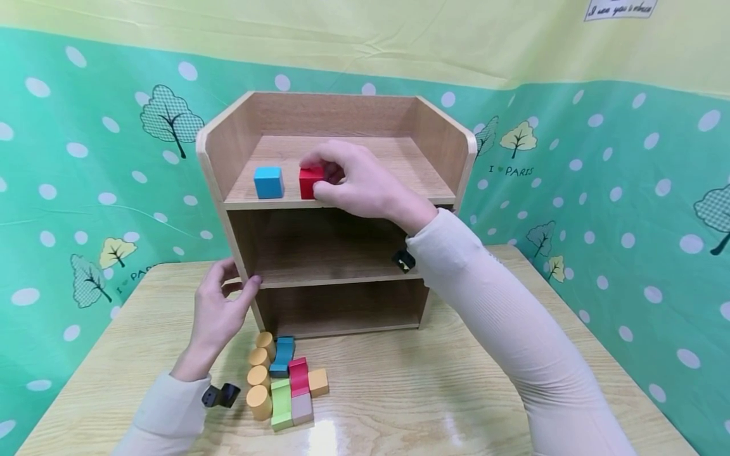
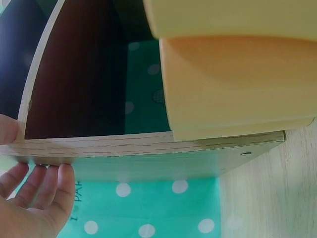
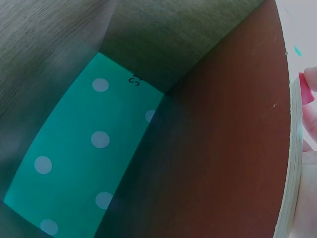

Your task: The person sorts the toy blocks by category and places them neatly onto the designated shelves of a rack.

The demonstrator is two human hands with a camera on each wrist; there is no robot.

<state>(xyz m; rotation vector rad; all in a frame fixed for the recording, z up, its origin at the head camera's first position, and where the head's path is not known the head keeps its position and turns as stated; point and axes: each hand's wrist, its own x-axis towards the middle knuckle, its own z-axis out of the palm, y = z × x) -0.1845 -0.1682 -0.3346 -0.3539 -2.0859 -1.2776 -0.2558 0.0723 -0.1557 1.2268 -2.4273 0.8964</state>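
Green dotted backdrop [image 1: 593, 164], printed trees [image 1: 170, 117], yellow band [image 1: 365, 44] above (lightly creased); pale wood-grain table [image 1: 393, 386], glare [image 1: 323, 437].
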